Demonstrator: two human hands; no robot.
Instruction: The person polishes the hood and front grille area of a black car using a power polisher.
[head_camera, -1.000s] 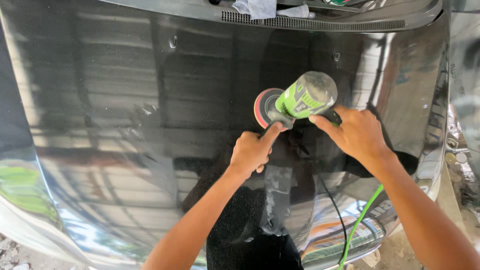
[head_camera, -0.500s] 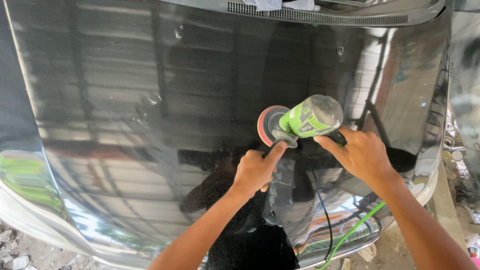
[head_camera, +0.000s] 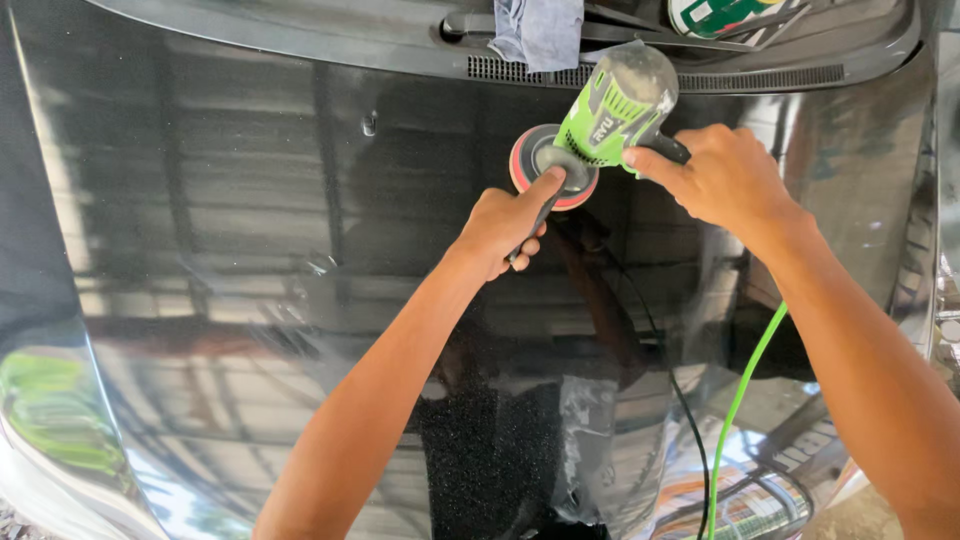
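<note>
The green polisher (head_camera: 612, 110) has moved up the shiny black car hood (head_camera: 250, 250) (near the wipers now). Left hand (head_camera: 503, 225) grips its side handle; right hand (head_camera: 722, 178) grips the back.

Both arms outstretched, left hand (head_camera: 503, 224) and right hand (head_camera: 722, 178) in closed grip

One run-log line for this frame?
left hand: side handle | right hand: green polisher | pad on black hood
</note>
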